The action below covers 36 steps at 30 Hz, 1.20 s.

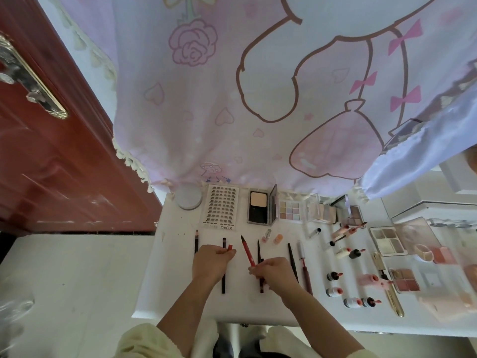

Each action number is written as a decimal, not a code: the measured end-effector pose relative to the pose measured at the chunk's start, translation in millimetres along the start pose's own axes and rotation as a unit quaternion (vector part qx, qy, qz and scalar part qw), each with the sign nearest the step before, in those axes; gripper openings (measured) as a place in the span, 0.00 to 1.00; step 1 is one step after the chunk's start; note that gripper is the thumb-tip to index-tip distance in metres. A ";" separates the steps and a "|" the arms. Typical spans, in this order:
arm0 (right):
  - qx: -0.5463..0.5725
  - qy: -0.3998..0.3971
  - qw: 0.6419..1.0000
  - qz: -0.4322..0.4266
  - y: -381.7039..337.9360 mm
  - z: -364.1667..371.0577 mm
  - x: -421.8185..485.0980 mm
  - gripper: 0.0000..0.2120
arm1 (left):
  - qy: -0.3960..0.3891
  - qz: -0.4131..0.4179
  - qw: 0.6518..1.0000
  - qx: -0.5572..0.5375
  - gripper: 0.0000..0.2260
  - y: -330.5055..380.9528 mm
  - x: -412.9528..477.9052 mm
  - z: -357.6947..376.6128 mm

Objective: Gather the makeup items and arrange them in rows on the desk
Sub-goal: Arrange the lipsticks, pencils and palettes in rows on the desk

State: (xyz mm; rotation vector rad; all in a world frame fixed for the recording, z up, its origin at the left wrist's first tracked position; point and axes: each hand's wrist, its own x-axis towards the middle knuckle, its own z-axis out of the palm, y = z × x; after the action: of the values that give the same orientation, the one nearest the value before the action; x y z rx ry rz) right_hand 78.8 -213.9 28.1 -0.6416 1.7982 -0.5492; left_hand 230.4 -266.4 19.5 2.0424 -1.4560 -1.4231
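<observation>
red pen (247,250) — right hand (275,272) gripping

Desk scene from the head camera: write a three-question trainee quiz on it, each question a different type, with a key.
1. True or false: the right hand holds the red liner pen.
2. Multiple choice: what lies directly left of the open powder compact in the back row?
A. false-lash card
B. gold tube
C. pastel palette
3. Fill in: the left hand pinches a small ___ cap.

Key
1. True; its fingers close on the pen's lower end, tip pointing away from the person.
2. A; the false-lash card sits between the round white lid and the compact.
3. Red.
</observation>
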 end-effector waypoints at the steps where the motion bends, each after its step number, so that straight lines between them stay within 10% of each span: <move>1: -0.026 0.013 1.000 -0.008 -0.3 3.0 3.2 0.09 | 0.002 0.008 1.000 0.030 0.08 0.5 2.5 1.3; 17: -0.366 0.028 0.929 -0.053 1.2 30.0 17.8 0.08 | -0.003 0.046 0.977 0.207 0.08 5.4 19.4 25.9; 36: -0.395 0.008 0.915 -0.079 5.4 27.9 14.7 0.04 | -0.008 0.053 0.967 0.250 0.08 2.7 14.3 35.9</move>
State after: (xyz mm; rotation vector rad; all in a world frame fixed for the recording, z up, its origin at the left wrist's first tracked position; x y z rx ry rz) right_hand 100.7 -221.2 6.0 -1.3392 1.9734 0.1089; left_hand 199.8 -268.4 -4.1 2.1803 -2.0620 -1.1100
